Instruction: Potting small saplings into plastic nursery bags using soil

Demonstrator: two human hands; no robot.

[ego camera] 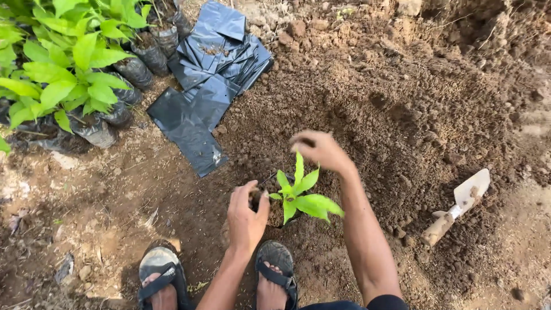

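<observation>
Far left: a cluster of bagged seedlings [69, 74] in black nursery bags, at least five or six bags showing, exact count unclear under the leaves. Just right of them a loose pile of empty black plastic bags [209, 74] lying flat on the ground, several overlapping, can't count them. Bottom centre-left: two sandalled feet [218, 275] on the soil.

Centre: left hand [247, 215], fingers curled together on the rim of a small soil-filled bag beside the seedling [301, 198], one young plant with roughly five or six bright green leaves, standing upright at the edge of the loose soil mound [402, 103]. The bag itself is mostly hidden by the hand. Right hand [321, 150] is just above and behind the plant, blurred; fingers look bunched, whether they pinch soil I cannot tell.

Judged step: seedling being set and filled around. The next move would call for a steady stem while soil gets pressed in evenly around it.

Right: one trowel [459, 206], white blade, dirt-caked handle, lying on the soil well apart from both hands.
</observation>
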